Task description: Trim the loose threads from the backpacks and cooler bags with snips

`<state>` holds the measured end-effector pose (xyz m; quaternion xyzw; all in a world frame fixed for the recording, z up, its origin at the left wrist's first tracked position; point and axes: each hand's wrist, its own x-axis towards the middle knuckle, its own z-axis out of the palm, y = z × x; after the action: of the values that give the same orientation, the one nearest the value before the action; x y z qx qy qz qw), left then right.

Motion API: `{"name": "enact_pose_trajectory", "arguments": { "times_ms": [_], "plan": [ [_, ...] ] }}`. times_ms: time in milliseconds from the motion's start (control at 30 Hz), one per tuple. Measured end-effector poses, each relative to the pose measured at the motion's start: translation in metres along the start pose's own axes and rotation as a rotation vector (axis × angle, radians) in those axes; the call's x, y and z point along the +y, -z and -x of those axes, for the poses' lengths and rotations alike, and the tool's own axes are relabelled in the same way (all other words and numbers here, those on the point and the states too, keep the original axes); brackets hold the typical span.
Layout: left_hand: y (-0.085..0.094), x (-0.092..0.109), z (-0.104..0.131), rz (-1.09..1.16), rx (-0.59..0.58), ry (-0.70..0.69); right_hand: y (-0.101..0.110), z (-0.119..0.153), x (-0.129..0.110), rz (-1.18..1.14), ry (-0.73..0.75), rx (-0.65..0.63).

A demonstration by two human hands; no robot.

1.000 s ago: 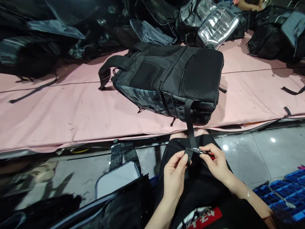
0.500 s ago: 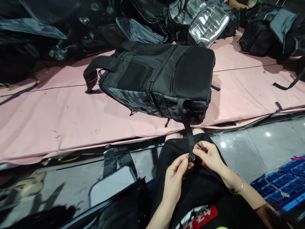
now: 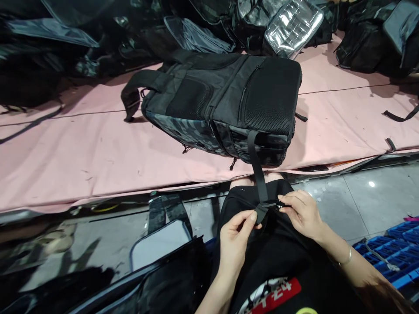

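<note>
A dark camouflage backpack (image 3: 225, 96) lies on its side on the pink cloth-covered table. From its near corner a black strap (image 3: 258, 170) hangs down over the table edge to my lap. My left hand (image 3: 237, 235) pinches the strap's end between thumb and fingers. Close to it on the right, my right hand (image 3: 303, 213) grips a small dark tool (image 3: 278, 204) whose thin tip reaches to the strap just above my left fingers. What kind of tool it is remains too small to tell.
More black bags (image 3: 366, 43) and a silver-lined flap (image 3: 293, 28) line the back of the pink table (image 3: 108, 152). Below left is an open dark bag (image 3: 170, 279) with a pale panel. Blue plastic pallets (image 3: 386, 248) lie on the floor at right.
My right hand has moved slightly right, away from my left hand, and the tool's thin tip now shows against the strap. The whole view has shifted a little.
</note>
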<state>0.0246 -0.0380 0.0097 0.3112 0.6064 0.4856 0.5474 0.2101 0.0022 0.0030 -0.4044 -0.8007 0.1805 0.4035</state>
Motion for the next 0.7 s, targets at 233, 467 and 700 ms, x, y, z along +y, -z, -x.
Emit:
{"name": "enact_pose_trajectory", "arguments": {
  "times_ms": [233, 467, 700],
  "plan": [
    [-0.0025, 0.0035, 0.0020, -0.013, -0.025, 0.009, 0.0026, 0.0018, 0.0074, 0.019, 0.066, -0.108],
    [-0.0029, 0.0042, 0.0018, -0.013, -0.067, -0.006, 0.0054, -0.0048, 0.0058, -0.071, 0.034, -0.177],
    [-0.0035, 0.0041, 0.0031, -0.035, -0.107, -0.028, 0.0061, -0.0066, 0.0055, -0.107, 0.012, -0.158]
  ]
}}
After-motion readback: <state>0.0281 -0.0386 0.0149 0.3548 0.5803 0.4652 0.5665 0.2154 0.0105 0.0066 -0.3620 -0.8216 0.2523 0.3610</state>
